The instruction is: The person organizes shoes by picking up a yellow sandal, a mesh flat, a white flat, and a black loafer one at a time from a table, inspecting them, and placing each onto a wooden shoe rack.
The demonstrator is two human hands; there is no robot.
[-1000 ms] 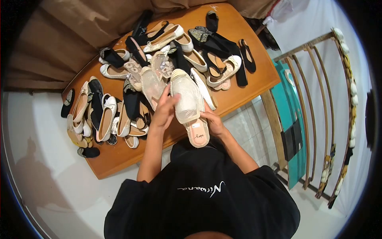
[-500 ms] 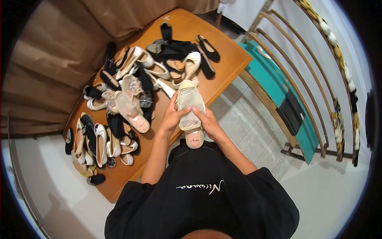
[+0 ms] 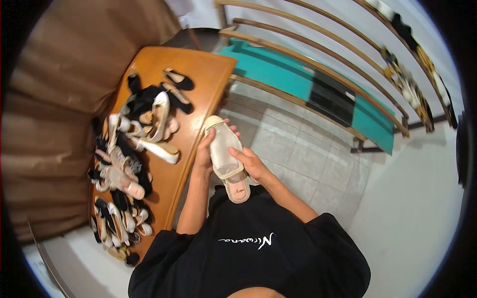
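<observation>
A flat sandal (image 3: 226, 156) with a cream toe, a see-through upper and a pink heel pad with dark lettering is held in front of my black shirt, its toe pointing away from me. My left hand (image 3: 203, 149) wraps the sandal's left side near the toe. From the right, my right hand (image 3: 249, 163) grips its edge, the thumb lying on the see-through upper. A similar sandal with a pink heel (image 3: 121, 183) lies among the shoes on the table, left of my hands.
The orange-brown wooden table (image 3: 206, 64) bears a heap of black, white and beige flats, including a white shoe (image 3: 160, 151) near its right edge. A brown curtain (image 3: 54, 114) hangs behind. Across the tiled floor (image 3: 298, 149) stands a wooden rack with a teal board (image 3: 271, 74).
My view and body have turned right, so the table now sits further left and the rack shows more fully. The sandal stays in both hands, tilted slightly, with my right hand along its side.
</observation>
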